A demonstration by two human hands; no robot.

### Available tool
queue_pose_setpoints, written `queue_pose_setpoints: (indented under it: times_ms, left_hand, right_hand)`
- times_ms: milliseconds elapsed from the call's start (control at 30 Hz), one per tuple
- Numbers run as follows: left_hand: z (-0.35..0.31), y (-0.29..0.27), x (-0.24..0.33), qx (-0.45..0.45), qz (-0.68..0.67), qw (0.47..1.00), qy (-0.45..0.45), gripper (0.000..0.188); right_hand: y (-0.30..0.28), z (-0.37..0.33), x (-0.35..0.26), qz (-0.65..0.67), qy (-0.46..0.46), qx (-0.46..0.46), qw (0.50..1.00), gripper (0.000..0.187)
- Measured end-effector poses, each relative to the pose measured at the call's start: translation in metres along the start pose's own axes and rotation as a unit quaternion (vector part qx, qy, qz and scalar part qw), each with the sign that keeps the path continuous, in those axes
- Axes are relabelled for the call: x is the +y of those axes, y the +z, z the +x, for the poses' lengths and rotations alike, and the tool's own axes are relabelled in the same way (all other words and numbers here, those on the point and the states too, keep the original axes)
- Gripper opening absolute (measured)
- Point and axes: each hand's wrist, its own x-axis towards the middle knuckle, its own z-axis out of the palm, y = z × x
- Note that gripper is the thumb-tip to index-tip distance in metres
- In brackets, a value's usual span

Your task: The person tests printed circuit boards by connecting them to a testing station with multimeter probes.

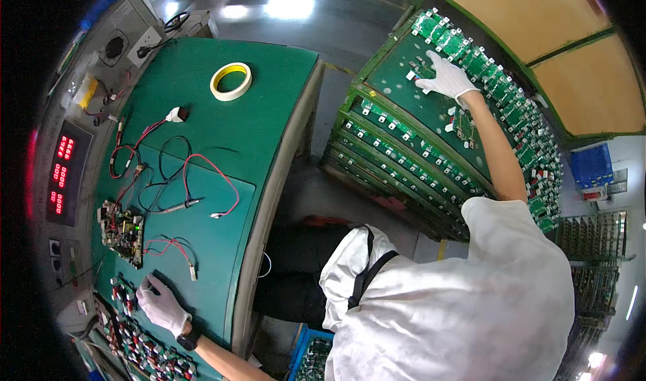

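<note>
My right hand (447, 78), in a white glove, reaches over the top shelf of a green rack at the right. Its thumb and forefinger are spread on either side of a small circuit board (420, 70); I see no firm grip on it. Behind the wrist lies another loose board (462, 126). My left hand (163, 305), also gloved, rests on the green bench mat (219, 246) at the lower left, fingers curved and thumb apart. It is beside a cluster of small boards (145, 347) with white and red parts, and holds nothing I can see.
A larger circuit board (122, 233) sits near the instrument panel (64, 172) with lit red digits. Test leads (182, 179) and a roll of tape (231, 81) lie on the mat. Rows of green boards (498, 85) line the rack's shelf. A blue crate (313, 354) stands below the bench edge.
</note>
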Motion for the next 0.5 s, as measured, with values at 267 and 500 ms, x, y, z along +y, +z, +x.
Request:
queue_pose_setpoints:
  times_ms: [267, 500]
  left_hand:
    - [-0.001, -0.001, 0.001, 0.008, -0.017, 1.0, -0.007, 0.03]
    - [0.001, -0.009, 0.011, 0.026, -0.061, 0.998, -0.009, 0.03]
  right_hand:
    - [0.012, 0.003, 0.01, 0.042, -0.02, -0.016, 0.999, 0.118]
    - [-0.04, -0.015, -0.018, 0.278, 0.06, 0.064, 0.957, 0.095]
